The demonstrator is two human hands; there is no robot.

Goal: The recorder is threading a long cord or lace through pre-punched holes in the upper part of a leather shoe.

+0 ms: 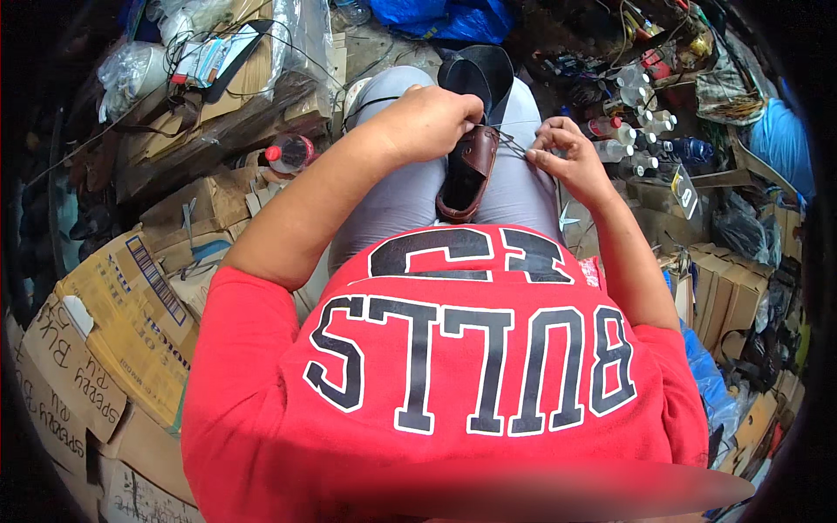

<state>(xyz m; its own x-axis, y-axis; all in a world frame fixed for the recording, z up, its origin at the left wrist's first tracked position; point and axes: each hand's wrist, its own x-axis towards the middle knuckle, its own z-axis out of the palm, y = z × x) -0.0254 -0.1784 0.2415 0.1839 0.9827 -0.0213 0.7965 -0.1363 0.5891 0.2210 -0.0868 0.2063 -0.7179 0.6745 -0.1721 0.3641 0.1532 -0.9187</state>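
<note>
Our right hand (571,161) pinches the dark lace (513,146); our left hand (438,119), nearer, curls closed, grip hidden, above the brown shoe (479,153), its length running back toward us.

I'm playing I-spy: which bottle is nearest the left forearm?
The red-capped plastic bottle beside the left forearm; the white-capped plastic bottles cluster farther off, beyond the right hand.

At twelve o'clock, our bare left hand (443,118) curls palm-down; at two, slightly lower, our bare right hand (572,160) pinches.
</note>
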